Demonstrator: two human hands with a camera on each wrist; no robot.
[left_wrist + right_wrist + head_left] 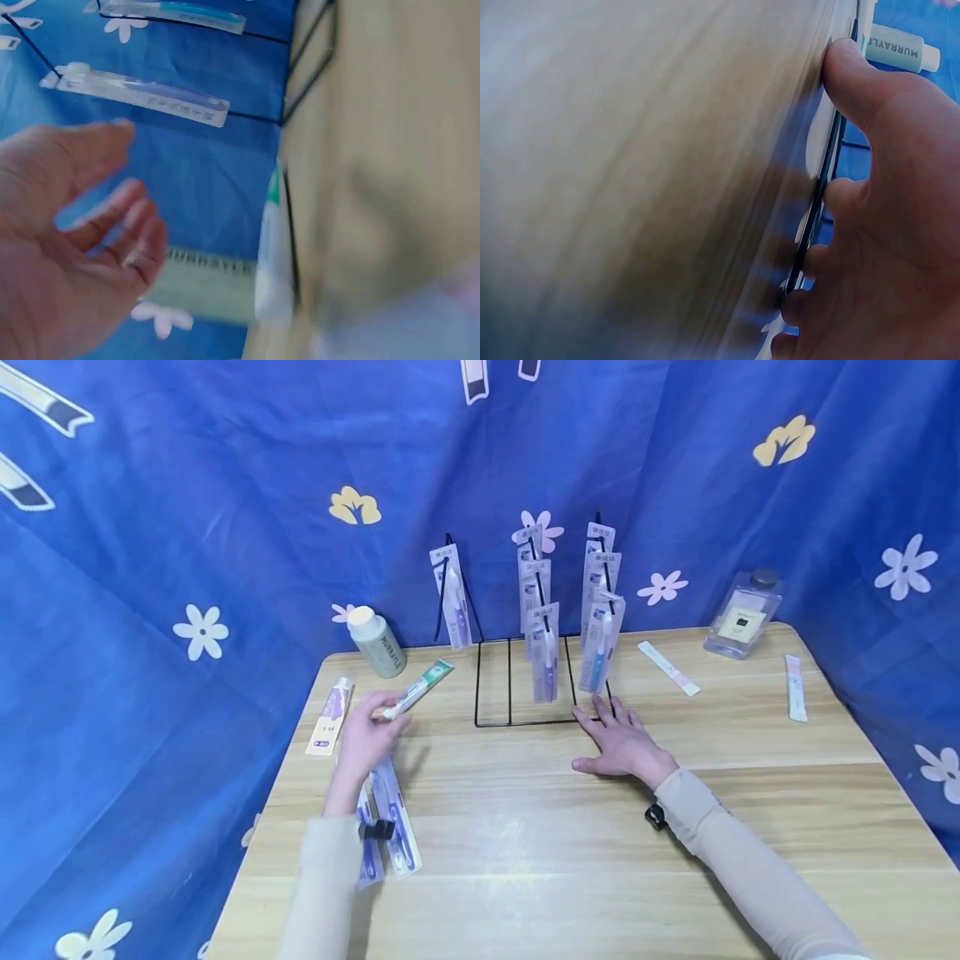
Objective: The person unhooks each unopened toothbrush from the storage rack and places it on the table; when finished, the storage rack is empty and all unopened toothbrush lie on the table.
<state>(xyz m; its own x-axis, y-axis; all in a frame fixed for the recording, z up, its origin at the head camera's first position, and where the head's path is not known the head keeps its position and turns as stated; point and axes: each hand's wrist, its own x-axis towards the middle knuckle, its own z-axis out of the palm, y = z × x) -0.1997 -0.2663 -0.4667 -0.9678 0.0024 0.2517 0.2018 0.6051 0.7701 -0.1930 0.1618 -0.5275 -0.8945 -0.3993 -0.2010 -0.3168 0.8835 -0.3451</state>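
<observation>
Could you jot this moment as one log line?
Left hand: open, near green-and-white tube | right hand: spread at wire rack | toothbrush packs: some on rack, some on table

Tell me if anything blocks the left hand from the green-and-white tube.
Nothing visible does: the left hand is near the tube, fingers apart from it in the left wrist view. The bottle stands beyond, not between.

Cloth [285,452]: deep blue, creased, hung behind the table [600,860] and down its left and right sides. Printed pale flowers [201,632], scattered; yellow blossoms [356,506], two, upper half; white strips [474,372] with dark bands, along the top and upper left. Table: pale wood, lined grain, darker streak [810,778] at right, far corners rounded. Light: soft whitish glare [513,856] on the table, front middle.
</observation>
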